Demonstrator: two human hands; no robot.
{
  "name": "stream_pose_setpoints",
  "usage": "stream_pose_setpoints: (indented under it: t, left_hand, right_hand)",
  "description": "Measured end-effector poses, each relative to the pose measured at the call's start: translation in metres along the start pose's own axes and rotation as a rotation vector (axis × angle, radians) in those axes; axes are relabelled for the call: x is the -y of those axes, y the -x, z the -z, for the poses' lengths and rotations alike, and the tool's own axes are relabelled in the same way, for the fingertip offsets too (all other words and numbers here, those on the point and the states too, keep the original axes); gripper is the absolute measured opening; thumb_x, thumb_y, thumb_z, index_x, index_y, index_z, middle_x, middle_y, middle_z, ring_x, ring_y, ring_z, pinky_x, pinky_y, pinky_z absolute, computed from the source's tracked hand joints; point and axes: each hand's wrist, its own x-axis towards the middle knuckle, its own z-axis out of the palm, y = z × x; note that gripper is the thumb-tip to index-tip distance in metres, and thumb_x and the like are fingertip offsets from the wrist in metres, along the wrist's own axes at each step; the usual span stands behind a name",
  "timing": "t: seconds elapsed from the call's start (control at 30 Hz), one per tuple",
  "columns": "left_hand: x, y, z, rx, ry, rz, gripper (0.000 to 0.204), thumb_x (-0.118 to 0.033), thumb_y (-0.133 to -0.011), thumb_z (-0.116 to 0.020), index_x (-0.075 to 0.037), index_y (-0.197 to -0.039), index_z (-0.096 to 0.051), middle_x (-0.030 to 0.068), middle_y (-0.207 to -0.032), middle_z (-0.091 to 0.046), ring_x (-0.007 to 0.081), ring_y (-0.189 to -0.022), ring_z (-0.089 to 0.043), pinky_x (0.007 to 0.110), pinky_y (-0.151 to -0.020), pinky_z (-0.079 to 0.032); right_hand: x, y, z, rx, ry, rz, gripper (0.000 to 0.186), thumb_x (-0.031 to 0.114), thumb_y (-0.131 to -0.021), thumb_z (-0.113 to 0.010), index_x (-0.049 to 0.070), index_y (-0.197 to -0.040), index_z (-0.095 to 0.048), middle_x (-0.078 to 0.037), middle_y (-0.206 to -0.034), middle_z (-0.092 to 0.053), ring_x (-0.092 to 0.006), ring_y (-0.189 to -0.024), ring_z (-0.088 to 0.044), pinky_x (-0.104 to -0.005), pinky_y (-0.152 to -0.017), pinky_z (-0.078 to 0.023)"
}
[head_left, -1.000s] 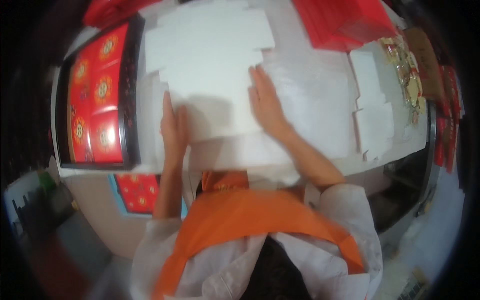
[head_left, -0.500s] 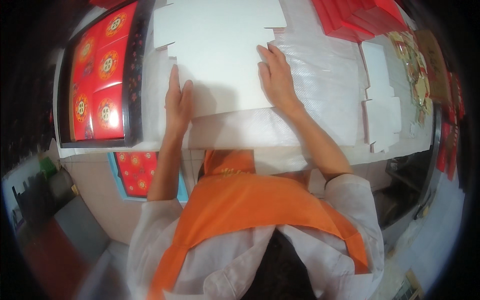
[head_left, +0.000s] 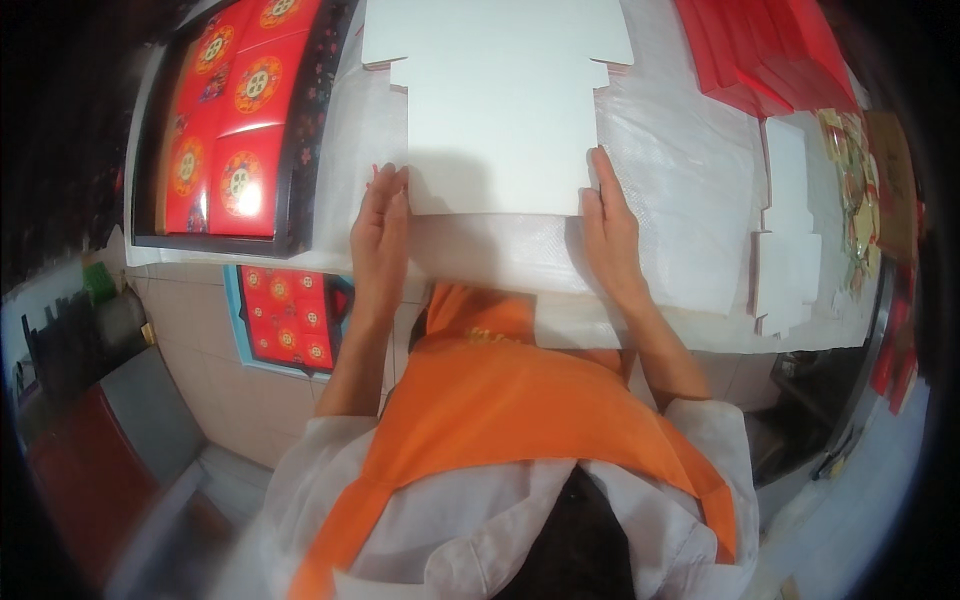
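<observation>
White card sheet: head view; a large, flat, white cardboard blank with notched flaps (head_left: 500, 110) lay on the tabletop covered in white plastic sheeting (head_left: 690, 200), its narrower part toward the person.
Layers under flaps: brownish edges showed below the notches, so probably a stack rather than one piece; count not readable.
Done: blank laid flat and roughly straight between the hands; judged as a squaring or steadying step.
Left: every visible flap lay flat, no fold raised; judged early, with any shaping of the card not yet begun.
Left hand: bare left hand (head_left: 380, 235) stood at the near left side edge, fingers loosely bent; grip not closed round the card, contact seemingly along the edge.
Right hand: bare right hand (head_left: 614, 230) stood at the near right side edge, fingers extended, thumb apart; grip open, thumb and forefinger apparently touching the edge.
Card versus grip: blank lay between the two hands, its near edge level with them, the wider flapped part beyond the fingertips.
Black tray: black rectangular tray with patterned rim (head_left: 305, 150), holding red square boxes with gold medallions (head_left: 256, 85), left of the left hand.
Card at right: smaller notched white card pieces (head_left: 787, 255), well apart from the right hand.
</observation>
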Motion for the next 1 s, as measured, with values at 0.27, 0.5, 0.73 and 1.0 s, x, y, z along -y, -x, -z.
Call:
stream_pose_setpoints:
  t: [0.27, 0.5, 0.73, 1.0]
  left_hand:
    - [-0.015, -0.003, 0.001, -0.003, 0.188, 0.061, 0.045, -0.019, -0.093, -0.041, 0.003, -0.131, -0.035, 0.0144, -0.123, -0.051, 0.0197, -0.116, -0.045, 0.029, -0.100, -0.031]
    - [-0.001, 0.002, -0.004, -0.041, 0.000, 0.000, 0.046, -0.019, -0.092, -0.043, 0.004, -0.131, -0.035, 0.0162, -0.123, -0.051, 0.0206, -0.116, -0.045, 0.030, -0.099, -0.032]
    - [0.000, 0.001, -0.001, -0.031, -0.044, 0.017, 0.045, -0.021, -0.092, -0.045, 0.003, -0.129, -0.039, 0.0143, -0.122, -0.052, 0.0207, -0.115, -0.046, 0.030, -0.099, -0.032]
    - [-0.007, 0.001, 0.002, -0.048, -0.084, 0.014, 0.044, -0.021, -0.091, -0.046, 0.003, -0.128, -0.041, 0.0124, -0.118, -0.056, 0.0188, -0.112, -0.048, 0.030, -0.097, -0.034]
  right_hand:
    - [-0.001, 0.001, -0.002, 0.018, 0.035, 0.033, 0.049, 0.012, -0.091, -0.038, -0.008, -0.133, -0.024, -0.026, -0.136, -0.030, -0.0379, -0.126, -0.029, -0.0402, -0.105, -0.022]
    - [0.000, 0.002, -0.004, 0.007, 0.054, 0.096, 0.052, 0.011, -0.090, -0.040, -0.009, -0.133, -0.021, -0.028, -0.134, -0.029, -0.0396, -0.123, -0.031, -0.0427, -0.104, -0.023]
    - [0.000, 0.002, -0.006, -0.002, 0.090, 0.119, 0.052, 0.010, -0.090, -0.040, -0.010, -0.133, -0.020, -0.029, -0.134, -0.029, -0.0409, -0.123, -0.030, -0.0440, -0.104, -0.023]
    - [-0.002, 0.003, -0.008, -0.003, 0.106, 0.123, 0.052, 0.011, -0.090, -0.039, -0.011, -0.133, -0.020, -0.030, -0.135, -0.027, -0.0413, -0.125, -0.027, -0.0451, -0.105, -0.019]
